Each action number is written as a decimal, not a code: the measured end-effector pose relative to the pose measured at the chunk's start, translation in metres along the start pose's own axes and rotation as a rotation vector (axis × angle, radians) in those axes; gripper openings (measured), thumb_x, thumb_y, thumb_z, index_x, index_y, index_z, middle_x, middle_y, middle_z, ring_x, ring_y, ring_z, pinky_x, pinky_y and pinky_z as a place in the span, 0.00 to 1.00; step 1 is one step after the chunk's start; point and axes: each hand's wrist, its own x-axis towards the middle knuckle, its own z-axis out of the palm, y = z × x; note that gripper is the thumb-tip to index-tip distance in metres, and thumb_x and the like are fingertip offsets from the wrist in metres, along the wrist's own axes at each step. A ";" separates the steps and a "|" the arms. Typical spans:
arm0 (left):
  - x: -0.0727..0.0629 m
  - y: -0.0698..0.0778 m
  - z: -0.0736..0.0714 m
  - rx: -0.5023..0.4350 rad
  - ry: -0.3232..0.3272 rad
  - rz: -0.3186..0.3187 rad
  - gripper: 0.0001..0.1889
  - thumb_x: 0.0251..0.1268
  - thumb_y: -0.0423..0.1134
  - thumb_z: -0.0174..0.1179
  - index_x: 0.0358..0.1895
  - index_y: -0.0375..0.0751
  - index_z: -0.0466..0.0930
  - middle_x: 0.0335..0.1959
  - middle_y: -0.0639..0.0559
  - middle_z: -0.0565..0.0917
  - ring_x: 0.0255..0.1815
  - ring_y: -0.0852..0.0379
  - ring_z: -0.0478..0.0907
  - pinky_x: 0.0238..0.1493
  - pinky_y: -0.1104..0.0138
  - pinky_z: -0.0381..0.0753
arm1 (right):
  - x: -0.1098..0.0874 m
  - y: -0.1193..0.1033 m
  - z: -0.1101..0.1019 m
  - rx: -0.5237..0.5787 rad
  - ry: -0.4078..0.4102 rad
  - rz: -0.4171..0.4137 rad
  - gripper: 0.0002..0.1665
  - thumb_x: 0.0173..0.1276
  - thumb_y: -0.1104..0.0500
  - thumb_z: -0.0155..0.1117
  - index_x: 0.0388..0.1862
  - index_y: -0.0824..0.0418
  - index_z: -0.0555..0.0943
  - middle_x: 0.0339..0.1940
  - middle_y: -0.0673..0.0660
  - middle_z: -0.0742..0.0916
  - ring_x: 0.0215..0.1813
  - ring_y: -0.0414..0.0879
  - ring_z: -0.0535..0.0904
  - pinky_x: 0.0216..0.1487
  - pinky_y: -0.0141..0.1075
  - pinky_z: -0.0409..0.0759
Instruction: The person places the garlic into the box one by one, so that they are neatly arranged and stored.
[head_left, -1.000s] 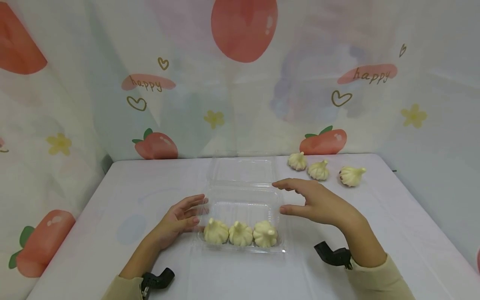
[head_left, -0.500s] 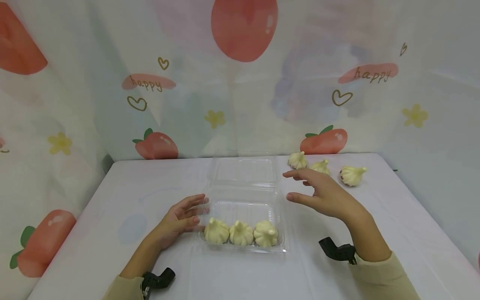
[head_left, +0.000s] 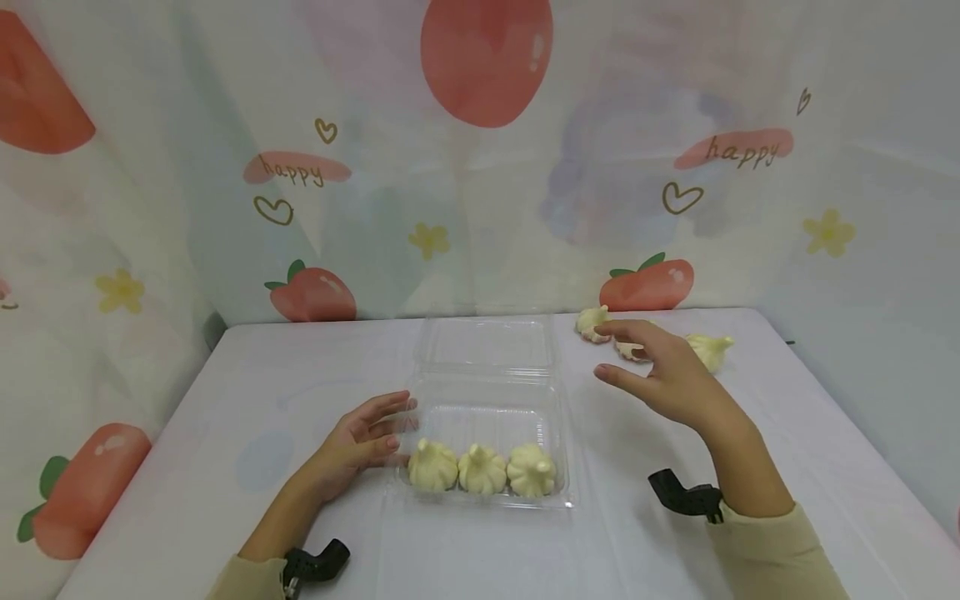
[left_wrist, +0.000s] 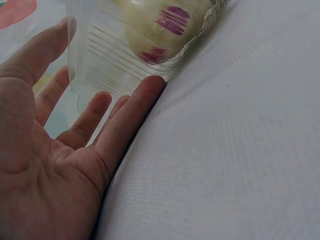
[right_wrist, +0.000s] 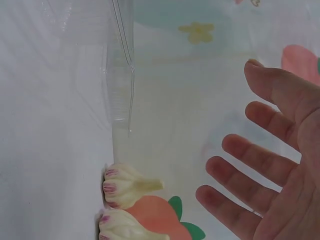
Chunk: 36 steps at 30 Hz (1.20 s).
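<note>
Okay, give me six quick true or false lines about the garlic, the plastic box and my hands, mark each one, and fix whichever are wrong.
1. Three garlic bulbs sit in a row inside the clear box. True.
2. Those three bulbs line the box's far side. False: they line its near side.
3. The box's lid is open. True.
4. The right hand is gripping a garlic bulb. False: the right hand holds nothing.
5. The left hand is at the left side of the box. True.
6. All the garlic is in the box. False: three loose bulbs are on the table, toward its far right.
</note>
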 end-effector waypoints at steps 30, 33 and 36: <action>0.001 -0.001 -0.003 -0.012 -0.018 0.015 0.34 0.71 0.28 0.56 0.77 0.32 0.52 0.76 0.33 0.57 0.72 0.43 0.66 0.55 0.48 0.83 | -0.001 0.024 -0.011 -0.018 0.075 0.169 0.32 0.67 0.52 0.71 0.67 0.60 0.73 0.66 0.62 0.77 0.66 0.65 0.73 0.59 0.63 0.76; 0.001 -0.001 -0.002 -0.010 -0.015 0.013 0.35 0.71 0.28 0.57 0.77 0.32 0.52 0.77 0.33 0.57 0.72 0.43 0.66 0.54 0.48 0.83 | -0.001 0.026 -0.012 -0.017 0.082 0.166 0.32 0.67 0.52 0.71 0.66 0.61 0.73 0.65 0.63 0.77 0.65 0.67 0.73 0.58 0.65 0.75; 0.000 -0.001 -0.002 -0.011 -0.015 0.013 0.35 0.71 0.28 0.57 0.77 0.32 0.52 0.77 0.33 0.57 0.72 0.42 0.66 0.54 0.48 0.83 | -0.001 0.028 -0.012 -0.024 0.084 0.154 0.32 0.67 0.53 0.71 0.66 0.62 0.73 0.65 0.65 0.77 0.64 0.68 0.73 0.57 0.67 0.75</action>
